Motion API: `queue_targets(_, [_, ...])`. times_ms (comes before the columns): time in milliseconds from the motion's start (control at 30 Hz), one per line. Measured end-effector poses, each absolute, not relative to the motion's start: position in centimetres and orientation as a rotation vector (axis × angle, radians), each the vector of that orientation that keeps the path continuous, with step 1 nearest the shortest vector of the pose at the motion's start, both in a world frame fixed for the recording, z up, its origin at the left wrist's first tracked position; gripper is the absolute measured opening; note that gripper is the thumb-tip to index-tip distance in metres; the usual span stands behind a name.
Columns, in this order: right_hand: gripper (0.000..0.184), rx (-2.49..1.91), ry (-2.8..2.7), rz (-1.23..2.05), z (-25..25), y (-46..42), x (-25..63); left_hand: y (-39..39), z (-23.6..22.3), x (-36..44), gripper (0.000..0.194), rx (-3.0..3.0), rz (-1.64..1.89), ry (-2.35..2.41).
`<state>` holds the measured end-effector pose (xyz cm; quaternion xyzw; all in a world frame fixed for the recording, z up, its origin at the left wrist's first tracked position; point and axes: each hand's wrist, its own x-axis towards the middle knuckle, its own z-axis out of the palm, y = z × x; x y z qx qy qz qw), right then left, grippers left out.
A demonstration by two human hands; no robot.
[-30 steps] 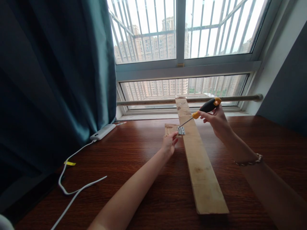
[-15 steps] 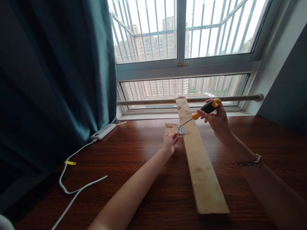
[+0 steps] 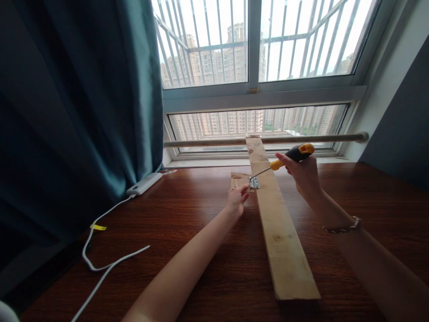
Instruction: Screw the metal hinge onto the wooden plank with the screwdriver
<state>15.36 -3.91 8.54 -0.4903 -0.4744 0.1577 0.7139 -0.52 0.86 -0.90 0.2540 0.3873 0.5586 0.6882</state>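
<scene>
My right hand (image 3: 304, 176) is closed round a screwdriver (image 3: 296, 153) with a black and yellow handle. Its shaft slants down to the left, and the tip meets the left part of a metal hinge (image 3: 254, 182). The hinge lies across a small wooden block (image 3: 238, 180) and a long wooden board (image 3: 281, 228). My left hand (image 3: 238, 201) grips the near edge of the small block, fingertips close beside the hinge. Whether a screw sits under the tip is too small to tell.
A dark brown wooden tabletop (image 3: 187, 214) carries the boards. To the left are a white power bank (image 3: 145, 184), a white cable (image 3: 87, 243) and a blue curtain (image 3: 140, 89). A rail (image 3: 311, 139) runs before the barred window at the far end.
My right hand has turned and lowered a little, so the screwdriver handle now sits lower and slightly further right. The tip stays at the hinge; my left hand and the wood have not moved.
</scene>
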Motion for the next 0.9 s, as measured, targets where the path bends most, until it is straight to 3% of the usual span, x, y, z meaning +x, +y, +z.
queue_targets(267, [0.039,-0.854,-0.944,0.865,10.3,-5.4,15.4,0.9,-1.0,-0.5,0.013,0.567,1.249,0.877])
queue_targets(567, [0.035,-1.013,-0.987,0.459,8.3,-3.8,15.3,1.0,-1.2,-0.5,0.020,0.560,1.260,0.877])
queue_targets(733, [0.045,-1.018,-1.012,0.653,9.1,-4.4,15.6,1.2,-1.5,-0.5,0.016,0.574,1.249,0.858])
queue_targets(900, [0.035,-1.013,-1.135,0.811,10.4,-5.6,16.0,1.2,-1.5,-0.5,0.013,0.594,1.245,0.824])
